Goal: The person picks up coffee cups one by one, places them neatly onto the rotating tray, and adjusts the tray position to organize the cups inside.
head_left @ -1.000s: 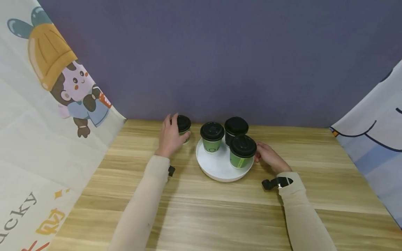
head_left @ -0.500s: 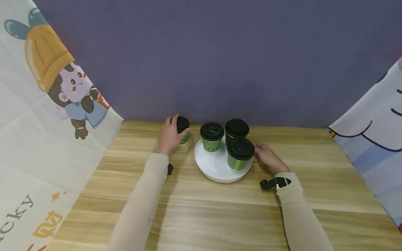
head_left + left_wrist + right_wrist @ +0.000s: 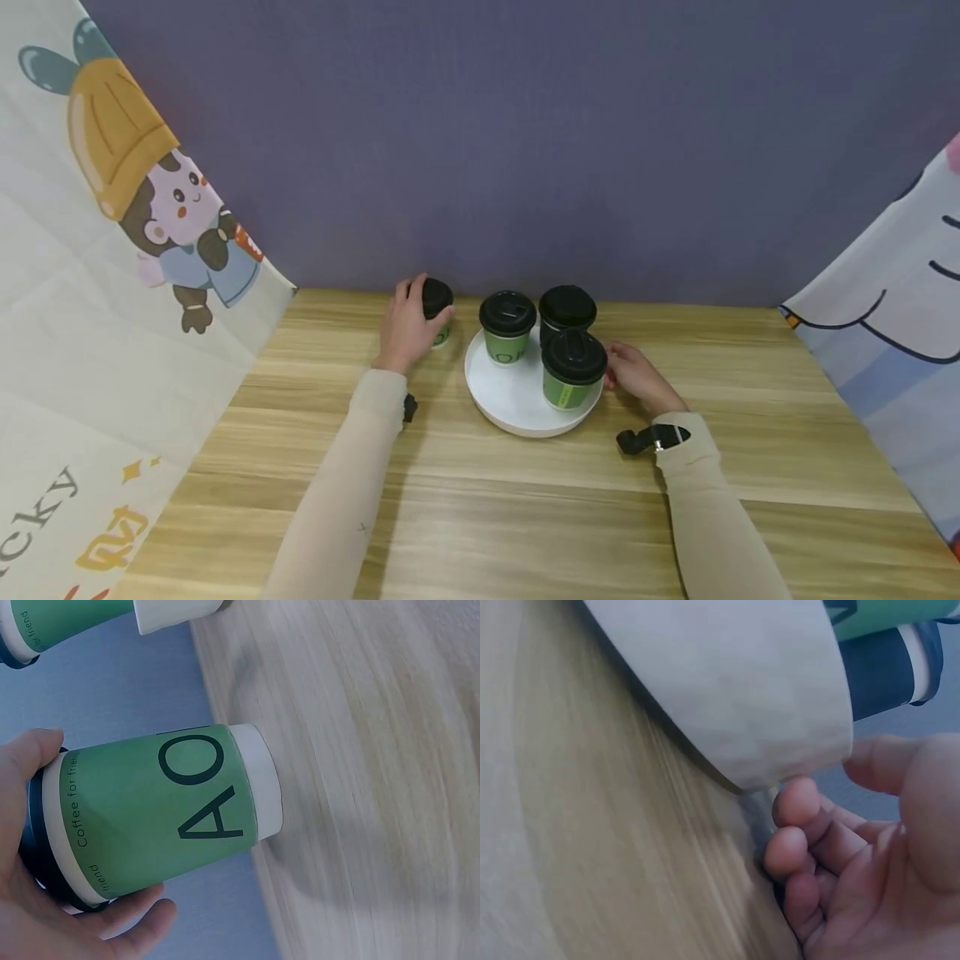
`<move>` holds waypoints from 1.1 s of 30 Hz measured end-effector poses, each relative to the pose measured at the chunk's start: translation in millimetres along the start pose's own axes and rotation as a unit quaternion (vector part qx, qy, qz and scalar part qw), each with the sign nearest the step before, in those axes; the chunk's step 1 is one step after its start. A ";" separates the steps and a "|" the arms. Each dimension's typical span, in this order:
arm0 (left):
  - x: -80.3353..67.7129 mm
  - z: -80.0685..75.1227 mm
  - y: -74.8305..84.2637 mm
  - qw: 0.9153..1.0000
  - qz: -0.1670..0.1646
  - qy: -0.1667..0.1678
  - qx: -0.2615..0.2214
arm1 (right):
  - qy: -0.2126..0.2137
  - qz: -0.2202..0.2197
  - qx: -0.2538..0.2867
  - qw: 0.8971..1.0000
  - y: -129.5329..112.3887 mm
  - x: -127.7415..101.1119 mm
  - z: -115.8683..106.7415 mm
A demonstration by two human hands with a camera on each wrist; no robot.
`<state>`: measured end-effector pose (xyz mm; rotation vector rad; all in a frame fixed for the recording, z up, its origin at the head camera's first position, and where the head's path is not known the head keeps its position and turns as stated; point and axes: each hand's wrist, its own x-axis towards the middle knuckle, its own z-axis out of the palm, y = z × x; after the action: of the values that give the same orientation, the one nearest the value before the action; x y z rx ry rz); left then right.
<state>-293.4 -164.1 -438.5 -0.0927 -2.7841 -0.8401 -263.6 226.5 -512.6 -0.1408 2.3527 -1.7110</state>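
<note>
My left hand grips a green paper coffee cup by its black lid, thumb on one side and fingers on the other. The cup is upright, left of a round white tray; whether its base touches the table I cannot tell. On the tray stand two green lidded cups, one at the left and one at the front right, and a black lidded cup behind. At the tray's right edge, my right hand pinches the rim between thumb and curled fingers, as the right wrist view shows.
All this stands on a wood-grain table, towards its far edge. A grey-blue partition rises right behind the cups. Printed cloths hang at the left and right.
The cup in my left hand has come slightly nearer and shows more of its green side. The front-right cup on the tray has shifted slightly left and nearer. Both hands stay nearly in place.
</note>
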 end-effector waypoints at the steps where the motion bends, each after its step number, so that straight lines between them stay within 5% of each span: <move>1: 0.0 0.3 -0.2 1.000 -0.001 0.001 0.002 | -0.001 0.001 0.001 1.000 0.1 -0.2 0.4; 33: -0.2 4.9 -0.1 1.000 -0.010 0.016 0.000 | 0.010 0.000 0.017 1.000 1.5 0.3 -2.7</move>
<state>-294.1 -161.5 -442.5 -0.0517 -2.7602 -0.8384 -264.4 229.4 -513.3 -0.1186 2.3359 -1.7594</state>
